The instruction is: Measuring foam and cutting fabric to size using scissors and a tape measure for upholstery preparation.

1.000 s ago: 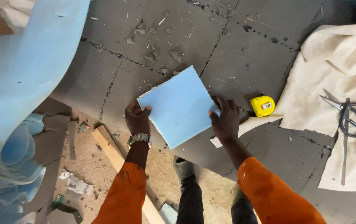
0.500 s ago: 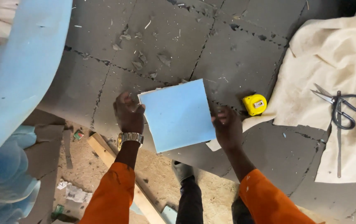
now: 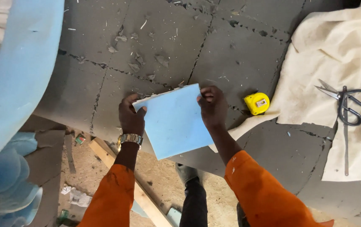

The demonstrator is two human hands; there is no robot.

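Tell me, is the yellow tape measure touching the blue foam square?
Apart. In the head view, grey table shows between the yellow tape measure and the blue foam square; the right hand sits between them.

A: The pale blue square (image 3: 174,122) between the left hand (image 3: 130,117) and right hand (image 3: 213,107) looks like matt foam, smooth-faced, with a slightly ragged far edge.

B: And the grey tabletop (image 3: 231,50)?

A: Dull, rough, cracked board, littered with chips. On the right lies cream cloth (image 3: 336,50), soft and wrinkled, with shiny metal scissors (image 3: 348,105) on it.

B: The tape measure (image 3: 257,103)?

A: Glossy yellow plastic. The wristwatch (image 3: 130,138) gleams like metal; the sleeves (image 3: 264,193) are matt orange fabric.
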